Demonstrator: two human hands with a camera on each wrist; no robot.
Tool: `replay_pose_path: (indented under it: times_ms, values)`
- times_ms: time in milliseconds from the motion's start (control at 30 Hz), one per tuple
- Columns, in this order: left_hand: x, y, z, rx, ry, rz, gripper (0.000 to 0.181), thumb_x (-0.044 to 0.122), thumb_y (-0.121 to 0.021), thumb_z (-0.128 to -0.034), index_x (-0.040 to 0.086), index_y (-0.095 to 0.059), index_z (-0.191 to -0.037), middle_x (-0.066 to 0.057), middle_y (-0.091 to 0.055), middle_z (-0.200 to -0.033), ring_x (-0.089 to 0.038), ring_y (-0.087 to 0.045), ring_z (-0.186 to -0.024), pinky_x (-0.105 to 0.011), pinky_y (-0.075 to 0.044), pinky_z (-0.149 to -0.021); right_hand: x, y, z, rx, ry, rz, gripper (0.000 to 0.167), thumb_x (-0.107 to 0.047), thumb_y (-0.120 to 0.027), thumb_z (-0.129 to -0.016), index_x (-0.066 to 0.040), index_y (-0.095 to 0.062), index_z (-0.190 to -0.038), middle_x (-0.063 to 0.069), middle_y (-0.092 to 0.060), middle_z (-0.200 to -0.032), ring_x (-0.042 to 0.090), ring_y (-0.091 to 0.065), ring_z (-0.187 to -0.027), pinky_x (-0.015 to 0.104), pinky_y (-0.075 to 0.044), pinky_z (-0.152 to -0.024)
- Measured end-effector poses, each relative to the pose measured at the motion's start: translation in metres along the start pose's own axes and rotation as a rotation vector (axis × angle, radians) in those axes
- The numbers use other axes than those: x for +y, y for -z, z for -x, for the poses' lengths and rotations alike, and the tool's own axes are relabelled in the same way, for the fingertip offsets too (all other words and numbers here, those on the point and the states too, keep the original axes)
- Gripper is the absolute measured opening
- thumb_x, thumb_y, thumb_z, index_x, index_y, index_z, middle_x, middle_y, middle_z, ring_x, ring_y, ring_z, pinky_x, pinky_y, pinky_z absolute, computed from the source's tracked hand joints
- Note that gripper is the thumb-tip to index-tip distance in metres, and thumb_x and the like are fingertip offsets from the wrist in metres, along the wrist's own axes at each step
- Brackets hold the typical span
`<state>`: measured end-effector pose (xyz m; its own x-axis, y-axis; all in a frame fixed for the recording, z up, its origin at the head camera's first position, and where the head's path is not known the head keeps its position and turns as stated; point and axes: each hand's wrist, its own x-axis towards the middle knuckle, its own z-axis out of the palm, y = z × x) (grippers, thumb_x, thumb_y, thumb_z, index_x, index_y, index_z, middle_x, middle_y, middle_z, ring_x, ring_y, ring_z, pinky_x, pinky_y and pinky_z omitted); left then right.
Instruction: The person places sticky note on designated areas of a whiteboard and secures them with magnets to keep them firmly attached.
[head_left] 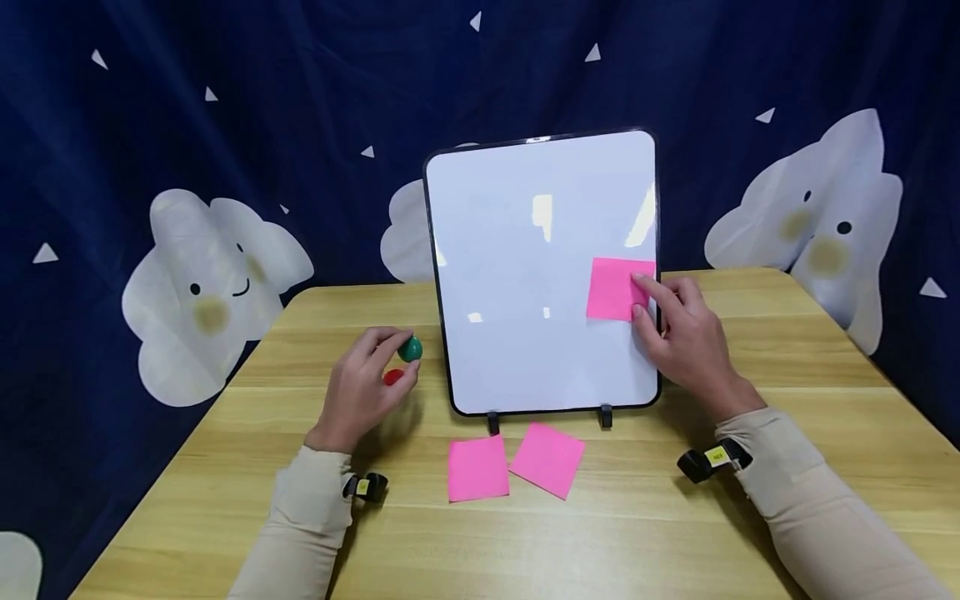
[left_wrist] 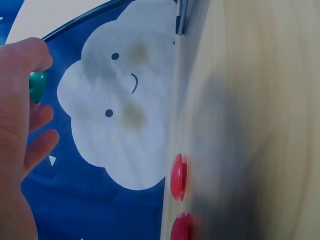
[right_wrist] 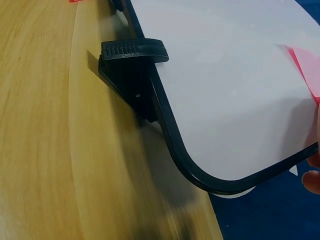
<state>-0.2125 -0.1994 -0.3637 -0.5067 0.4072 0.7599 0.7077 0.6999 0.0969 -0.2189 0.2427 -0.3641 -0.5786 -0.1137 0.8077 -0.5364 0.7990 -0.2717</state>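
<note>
A green round magnet (head_left: 410, 349) is pinched between the thumb and forefinger of my left hand (head_left: 362, 387), left of the whiteboard (head_left: 517, 350). Beneath that hand, red round magnets (left_wrist: 178, 177) rest on the table; the head view shows one partly covered by the fingers. On the right side of the board, my right hand (head_left: 690, 337) holds a pink sticky note (head_left: 609, 287) by its right part, against the white surface. The right wrist view shows only a corner of the note, tilted off the board, with fingertips (right_wrist: 312, 182) by the board's edge.
Two more pink sticky notes, a left one (head_left: 478, 469) and a right one (head_left: 547, 460), lie on the wooden table (head_left: 622, 525) before the board. Black stand feet (head_left: 606, 416) prop the board upright. Behind hangs a dark blue curtain (head_left: 300, 67) with clouds.
</note>
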Motion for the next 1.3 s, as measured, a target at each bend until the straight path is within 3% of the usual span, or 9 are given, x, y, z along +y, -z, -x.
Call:
replay_pose_path:
  times_ms: [300, 533, 767, 1100, 1300]
  values:
    - [0.005, -0.005, -0.005, 0.082, -0.051, 0.022, 0.039, 0.023, -0.073, -0.0847, 0.001, -0.071, -0.117, -0.014, -0.067, -0.106, -0.027, -0.067, -0.086, -0.044, -0.058, -0.070, -0.001, 0.001, -0.003, 0.008, 0.010, 0.001, 0.049, -0.007, -0.068, -0.089, -0.012, -0.063, -0.137, 0.016, -0.055, -0.100, 0.015, -0.043, -0.069, 0.027, -0.032, -0.056]
    - [0.014, -0.012, -0.019, 0.128, -0.079, 0.063, 0.038, 0.024, -0.073, -0.0854, 0.001, -0.071, -0.116, -0.013, -0.067, -0.103, -0.026, -0.066, -0.084, -0.042, -0.056, -0.067, 0.000, 0.001, -0.002, 0.013, 0.019, -0.013, 0.050, -0.005, -0.066, -0.089, -0.012, -0.062, -0.138, 0.016, -0.055, -0.097, 0.015, -0.043, -0.070, 0.025, -0.031, -0.058]
    - [0.031, -0.020, -0.035, 0.086, -0.103, 0.076, 0.038, 0.021, -0.073, -0.0860, 0.001, -0.071, -0.118, -0.013, -0.066, -0.104, -0.023, -0.065, -0.082, -0.038, -0.056, -0.068, 0.002, 0.002, -0.001, 0.021, 0.024, -0.015, 0.050, -0.005, -0.066, -0.089, -0.012, -0.062, -0.138, 0.015, -0.056, -0.097, 0.016, -0.044, -0.072, 0.025, -0.031, -0.059]
    - [0.049, -0.032, -0.050, 0.039, -0.159, 0.080, 0.038, 0.022, -0.074, -0.0864, 0.001, -0.070, -0.118, -0.011, -0.065, -0.106, -0.019, -0.063, -0.080, -0.034, -0.056, -0.067, 0.002, 0.001, 0.000, 0.022, 0.034, -0.024, 0.050, -0.004, -0.067, -0.088, -0.012, -0.063, -0.138, 0.012, -0.057, -0.091, 0.014, -0.043, -0.069, 0.021, -0.030, -0.058]
    - [0.059, -0.040, -0.058, 0.016, -0.163, 0.097, 0.039, 0.025, -0.074, -0.0872, 0.002, -0.071, -0.119, -0.010, -0.066, -0.107, -0.018, -0.066, -0.083, -0.033, -0.058, -0.071, 0.001, 0.000, 0.001, 0.021, 0.046, -0.024, 0.050, -0.004, -0.067, -0.088, -0.011, -0.062, -0.138, 0.011, -0.056, -0.087, 0.014, -0.042, -0.068, 0.021, -0.030, -0.057]
